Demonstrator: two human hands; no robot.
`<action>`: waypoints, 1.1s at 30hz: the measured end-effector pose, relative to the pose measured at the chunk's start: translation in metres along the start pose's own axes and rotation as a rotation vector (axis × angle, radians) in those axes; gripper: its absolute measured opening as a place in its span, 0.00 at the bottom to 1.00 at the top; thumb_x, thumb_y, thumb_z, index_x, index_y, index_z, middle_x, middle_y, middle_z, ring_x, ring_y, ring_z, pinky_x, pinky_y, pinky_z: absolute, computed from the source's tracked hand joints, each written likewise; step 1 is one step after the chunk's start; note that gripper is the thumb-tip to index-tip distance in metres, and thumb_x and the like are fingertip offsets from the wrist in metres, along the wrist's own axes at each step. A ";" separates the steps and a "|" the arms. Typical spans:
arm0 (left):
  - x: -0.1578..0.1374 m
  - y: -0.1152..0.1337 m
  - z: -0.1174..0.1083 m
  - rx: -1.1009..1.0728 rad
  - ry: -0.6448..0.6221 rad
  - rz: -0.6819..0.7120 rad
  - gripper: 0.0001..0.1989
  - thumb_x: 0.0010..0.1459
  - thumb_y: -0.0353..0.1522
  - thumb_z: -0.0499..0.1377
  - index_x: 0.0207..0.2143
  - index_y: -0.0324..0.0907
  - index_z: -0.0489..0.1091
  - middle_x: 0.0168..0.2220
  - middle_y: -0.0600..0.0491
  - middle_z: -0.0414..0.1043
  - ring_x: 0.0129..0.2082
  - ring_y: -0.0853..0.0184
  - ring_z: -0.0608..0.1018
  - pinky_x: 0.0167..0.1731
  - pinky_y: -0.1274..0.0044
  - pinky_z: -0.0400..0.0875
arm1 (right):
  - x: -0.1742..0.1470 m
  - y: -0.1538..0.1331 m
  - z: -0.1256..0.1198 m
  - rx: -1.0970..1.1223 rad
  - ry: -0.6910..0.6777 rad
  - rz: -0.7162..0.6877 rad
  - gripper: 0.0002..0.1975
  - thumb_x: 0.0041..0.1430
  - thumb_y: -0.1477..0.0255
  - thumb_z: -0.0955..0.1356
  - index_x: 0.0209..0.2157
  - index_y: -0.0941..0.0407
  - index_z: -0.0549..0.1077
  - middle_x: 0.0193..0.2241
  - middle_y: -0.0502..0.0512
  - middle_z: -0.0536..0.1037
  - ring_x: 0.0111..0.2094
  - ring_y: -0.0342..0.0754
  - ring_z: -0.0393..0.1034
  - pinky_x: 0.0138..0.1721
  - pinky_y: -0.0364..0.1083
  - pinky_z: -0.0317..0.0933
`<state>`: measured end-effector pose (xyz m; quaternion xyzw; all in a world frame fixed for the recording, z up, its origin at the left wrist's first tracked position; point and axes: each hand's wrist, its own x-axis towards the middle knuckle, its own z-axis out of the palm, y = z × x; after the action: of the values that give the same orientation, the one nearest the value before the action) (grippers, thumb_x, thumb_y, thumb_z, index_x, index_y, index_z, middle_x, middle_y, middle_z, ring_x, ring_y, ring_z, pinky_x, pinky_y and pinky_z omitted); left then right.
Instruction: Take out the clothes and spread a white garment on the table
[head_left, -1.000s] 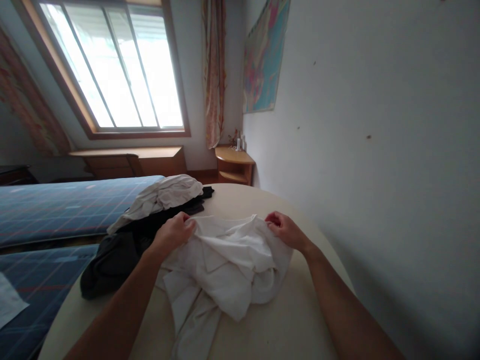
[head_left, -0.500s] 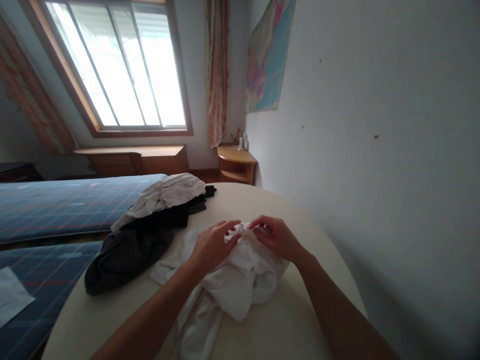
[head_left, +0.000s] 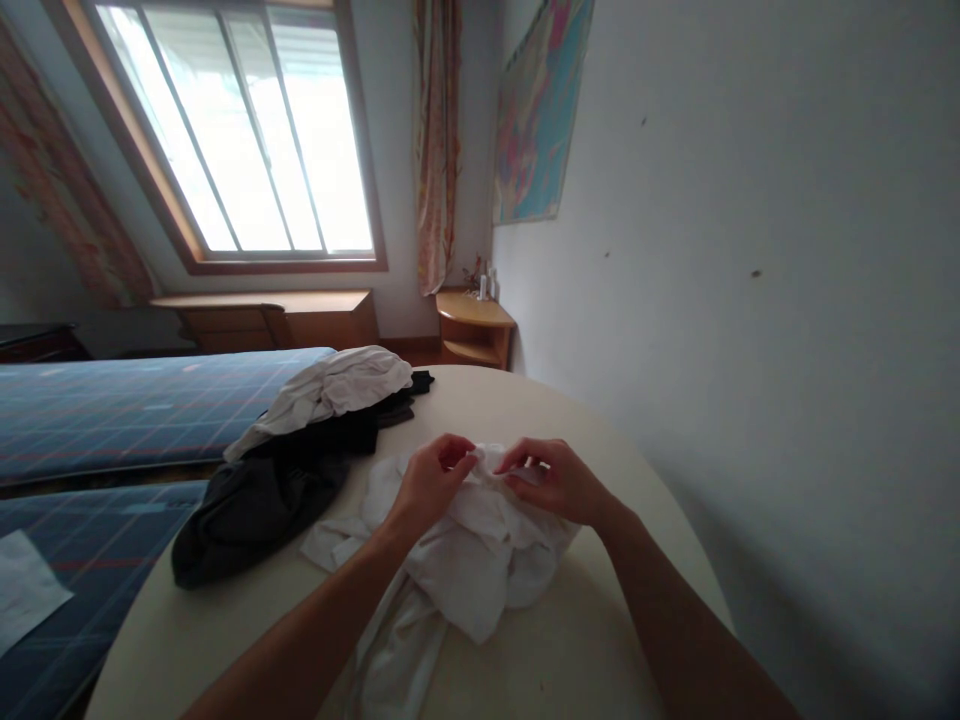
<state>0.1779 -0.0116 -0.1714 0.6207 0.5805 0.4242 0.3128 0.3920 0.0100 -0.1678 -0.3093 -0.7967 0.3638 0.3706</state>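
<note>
A crumpled white garment, possibly a shirt, lies bunched on the round cream table, with one long part trailing to the near edge. At its far end my left hand pinches the cloth between thumb and fingers. My right hand is close by on the right, thumb and forefinger closed on the same upper part of the cloth. A small gap separates the two sets of fingertips. Exactly which part of the garment they hold is too small to make out.
Left on the table is a heap: a dark grey garment, black clothing and a whitish cloth on top. Beds with blue plaid covers stand at the left. A white wall rises close on the right.
My left fingers have closed in from a looser spread. My right hand has shifted slightly right and its fingers have bent differently. The garment has barely moved.
</note>
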 end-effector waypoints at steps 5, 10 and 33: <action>0.004 0.004 -0.006 -0.061 0.098 0.018 0.11 0.51 0.37 0.60 0.35 0.40 0.72 0.32 0.51 0.77 0.31 0.67 0.79 0.32 0.78 0.72 | 0.001 0.010 -0.001 0.096 -0.003 0.136 0.12 0.59 0.64 0.69 0.40 0.56 0.75 0.28 0.53 0.79 0.28 0.44 0.73 0.29 0.42 0.64; 0.001 0.011 -0.007 -0.116 0.110 0.085 0.10 0.51 0.36 0.61 0.35 0.39 0.72 0.32 0.51 0.77 0.33 0.66 0.80 0.37 0.76 0.74 | -0.001 0.013 -0.009 -0.176 -0.031 0.127 0.16 0.54 0.59 0.73 0.40 0.54 0.77 0.33 0.52 0.79 0.28 0.43 0.69 0.29 0.42 0.61; -0.003 -0.003 -0.006 0.237 -0.049 0.230 0.07 0.60 0.34 0.58 0.37 0.43 0.74 0.47 0.48 0.72 0.40 0.66 0.77 0.35 0.77 0.74 | -0.002 -0.002 -0.016 -0.240 0.132 0.030 0.10 0.61 0.63 0.69 0.35 0.54 0.80 0.33 0.52 0.80 0.32 0.45 0.73 0.35 0.43 0.64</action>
<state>0.1716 -0.0150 -0.1717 0.7255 0.5439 0.3707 0.2010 0.4056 0.0127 -0.1595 -0.3864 -0.8037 0.2501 0.3771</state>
